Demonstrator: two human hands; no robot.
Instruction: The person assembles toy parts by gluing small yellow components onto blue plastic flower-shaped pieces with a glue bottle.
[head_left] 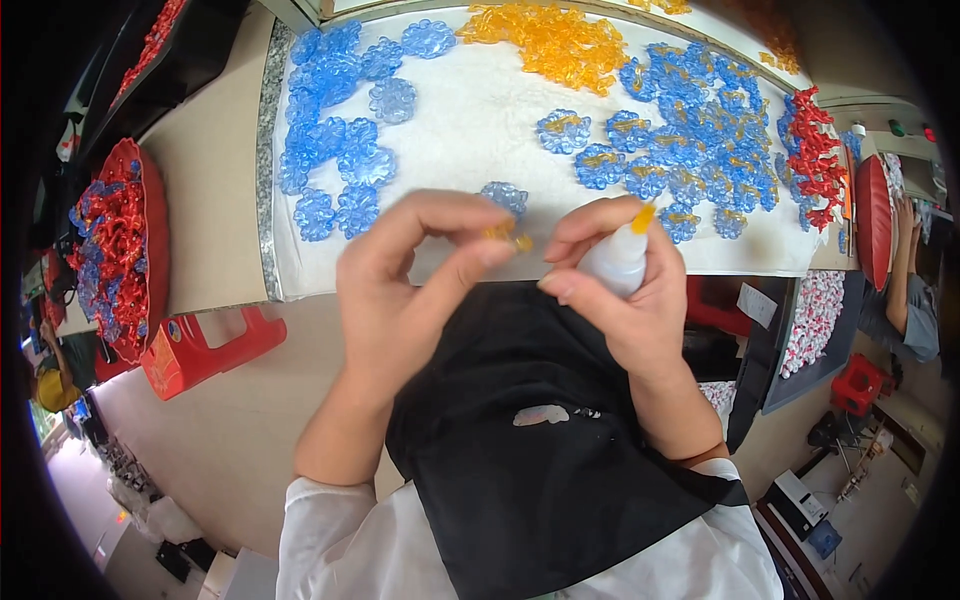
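1. Your left hand (pixel 390 272) pinches a small amber piece (pixel 518 241) btwn thumb & fingers, over the sheet's near edge; prob. a fingertip hold so most of it stays exposed. Its exact shape's too blurred to tell.
2. Your right hand (pixel 642 318) is wrapped round a white bottle (pixel 614 264), yellow tip (pixel 644 218) up & tilted slightly right; prob. keeps contents from running out.
3. One lone blue flower (pixel 505 195) lies just past your left fingertips, prob. set apart for easy reach.
4. Plain blue flowers (pixel 335 75) sit left, ones w/ amber parts (pixel 700 140) right; looks like sorting by state. Amber pile (pixel 570 50) is at the far side, prob. reachable from either hand.
5. White sheet (pixel 460 130) covers the worktop (pixel 266 180), prob. for protection.
6. In the way: right-hand flowers are crowded, w/ red pieces (pixel 812 160) hemming them in; little spare room there.
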